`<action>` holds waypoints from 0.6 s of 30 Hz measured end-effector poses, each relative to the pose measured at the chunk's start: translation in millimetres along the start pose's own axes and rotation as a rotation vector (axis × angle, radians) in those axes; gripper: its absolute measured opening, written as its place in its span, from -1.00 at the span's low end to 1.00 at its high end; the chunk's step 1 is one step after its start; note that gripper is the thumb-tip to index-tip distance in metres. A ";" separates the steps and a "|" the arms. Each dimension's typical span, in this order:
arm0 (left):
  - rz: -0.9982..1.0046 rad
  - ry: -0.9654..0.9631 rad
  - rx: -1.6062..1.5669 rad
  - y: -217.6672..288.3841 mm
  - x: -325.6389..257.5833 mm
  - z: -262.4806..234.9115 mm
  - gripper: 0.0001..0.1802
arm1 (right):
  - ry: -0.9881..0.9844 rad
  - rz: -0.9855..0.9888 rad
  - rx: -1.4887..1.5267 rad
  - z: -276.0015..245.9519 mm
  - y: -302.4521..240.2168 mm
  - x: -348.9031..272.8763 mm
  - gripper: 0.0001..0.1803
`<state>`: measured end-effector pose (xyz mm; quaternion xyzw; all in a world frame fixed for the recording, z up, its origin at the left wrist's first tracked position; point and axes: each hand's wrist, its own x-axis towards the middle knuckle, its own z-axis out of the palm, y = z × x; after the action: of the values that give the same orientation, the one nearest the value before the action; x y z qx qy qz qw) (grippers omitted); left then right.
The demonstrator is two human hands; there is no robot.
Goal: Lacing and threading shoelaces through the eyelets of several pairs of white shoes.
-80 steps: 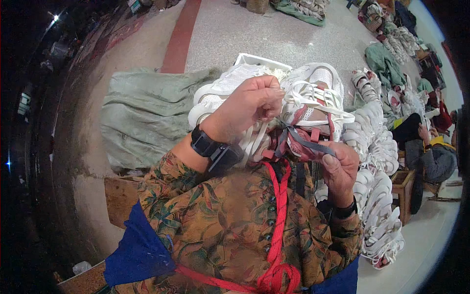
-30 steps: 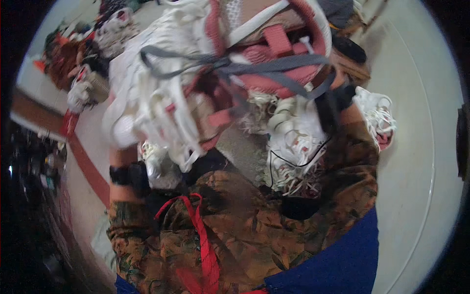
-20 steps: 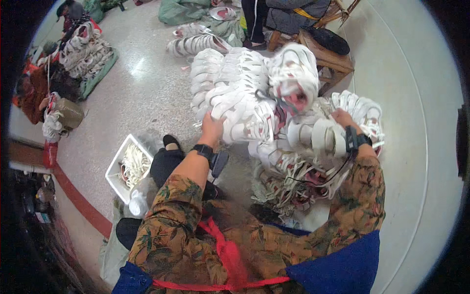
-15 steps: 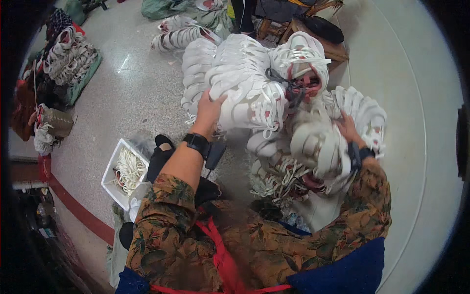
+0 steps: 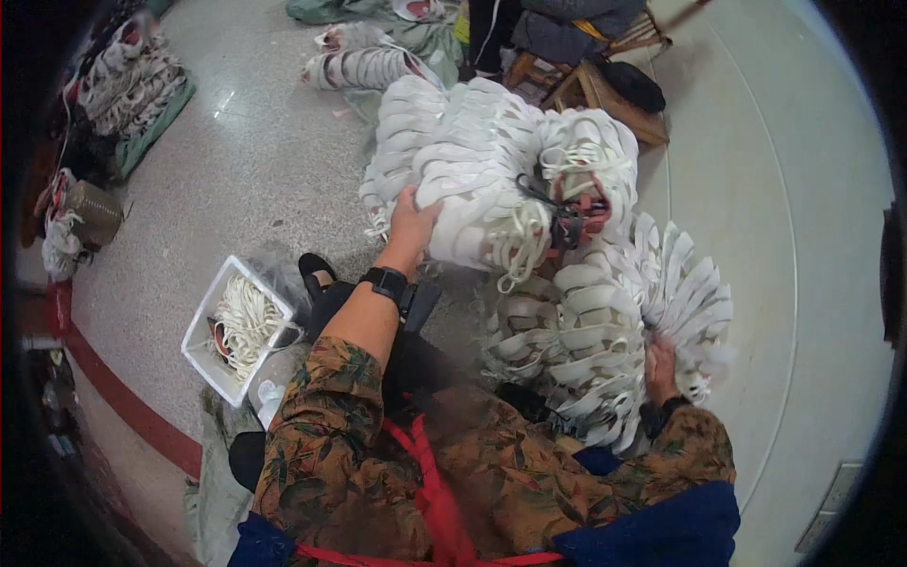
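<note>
A big stack of nested white shoe uppers (image 5: pixel 463 142) with loose laces lies in front of me. My left hand (image 5: pixel 411 229) grips its near left side, the thumb on top and the other fingers partly hidden. A dark strap and red parts (image 5: pixel 578 213) sit where this stack meets another bundle. Lower right, a second row of white shoe uppers (image 5: pixel 597 326) curves down toward my lap. My right hand (image 5: pixel 661 369) holds it by the right side, beside a fanned-out row (image 5: pixel 688 293); its fingertips are partly covered by the uppers.
To the left, a white foam box (image 5: pixel 203 352) contains white laces. More uppers (image 5: pixel 364 68) lie on the floor at the back, near a green sack (image 5: pixel 416 38). Wooden stools (image 5: pixel 586 94) stand at the back right, and a pale wall (image 5: pixel 756 189) runs along the right. Far left are piled uppers (image 5: pixel 132 80).
My right hand has come nearer to me and down, and the lower right row has swung into a long curve, its neighbour fanned out. My left hand keeps its hold on the big stack.
</note>
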<state>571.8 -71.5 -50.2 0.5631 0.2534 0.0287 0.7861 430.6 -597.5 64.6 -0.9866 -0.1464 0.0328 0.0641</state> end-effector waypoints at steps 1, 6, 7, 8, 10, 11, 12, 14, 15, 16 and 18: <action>0.001 0.030 0.003 0.6 0.4 -4.1 -0.37 | -0.088 0.061 0.059 12.0 -4.9 -1.6 -0.58; 0.204 0.108 0.498 -11.1 -0.8 38.8 -0.33 | 0.286 -0.137 -0.106 66.6 45.6 -56.5 -0.57; 0.188 0.079 0.453 -17.2 -1.5 40.4 -0.31 | 0.283 -0.142 -0.097 66.7 41.6 -50.3 -0.57; 0.182 0.089 0.464 -18.9 -3.6 33.3 -0.31 | 0.222 -0.110 -0.082 64.0 32.7 -44.2 -0.57; 0.190 0.066 0.491 -16.9 -4.8 17.1 -0.32 | 0.024 -0.032 0.013 48.5 9.2 -24.9 -0.57; 0.188 0.063 0.489 -13.7 -8.9 13.3 -0.32 | 0.023 -0.029 0.009 36.4 -2.8 -22.1 -0.57; 0.223 0.015 0.603 -3.9 -13.5 3.0 -0.31 | -0.026 0.013 0.038 24.1 -14.7 -14.2 -0.57; 0.261 -0.061 0.717 12.6 -18.4 -16.7 -0.35 | -0.004 0.039 0.053 16.8 -18.7 -12.3 -0.57; 0.267 -0.046 0.715 17.8 -27.1 -28.2 -0.35 | 0.000 0.024 0.054 11.0 -20.5 -13.6 -0.57; 0.284 -0.028 0.675 27.7 -43.0 -41.9 -0.38 | -0.050 0.035 0.091 2.7 -23.9 -13.3 -0.59; 0.352 0.076 0.646 19.4 -51.6 -76.2 -0.48 | -0.101 0.018 0.130 -7.0 -31.7 -0.3 -0.61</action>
<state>498.8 -15.2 -32.0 0.8157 0.1779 0.1027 0.5407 421.8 -568.3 75.9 -0.9787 -0.1381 0.0924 0.1202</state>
